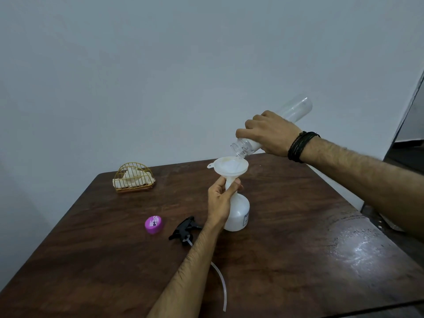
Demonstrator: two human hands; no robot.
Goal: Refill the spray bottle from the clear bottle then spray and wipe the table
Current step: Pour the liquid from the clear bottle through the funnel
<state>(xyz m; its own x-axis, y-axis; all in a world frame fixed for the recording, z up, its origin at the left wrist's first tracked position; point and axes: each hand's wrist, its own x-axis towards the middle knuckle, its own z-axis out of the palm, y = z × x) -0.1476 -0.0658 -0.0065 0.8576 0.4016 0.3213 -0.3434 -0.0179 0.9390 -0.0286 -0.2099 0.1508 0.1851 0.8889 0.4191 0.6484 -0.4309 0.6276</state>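
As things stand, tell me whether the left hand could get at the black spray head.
Probably yes, but not right now: the spray head lies uncovered on the table beside the left forearm, but the left hand grips the funnel and must release it first.

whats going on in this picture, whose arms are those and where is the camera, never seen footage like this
There is no machine here. A person wears a wide-angle camera on the head, looking forward and down, so the two arms reaching in from the bottom and right are the person's own.

The right hand grips a clear bottle, tipped with its open mouth over a white funnel. The left hand pinches the funnel's stem, which sits in the neck of a white spray bottle standing on the brown table.

Also on the table: the black spray trigger, taken off and lying on its side with its thin tube trailing toward the camera, a purple cap, and at the far edge a gold wire holder with a pale cloth in it.
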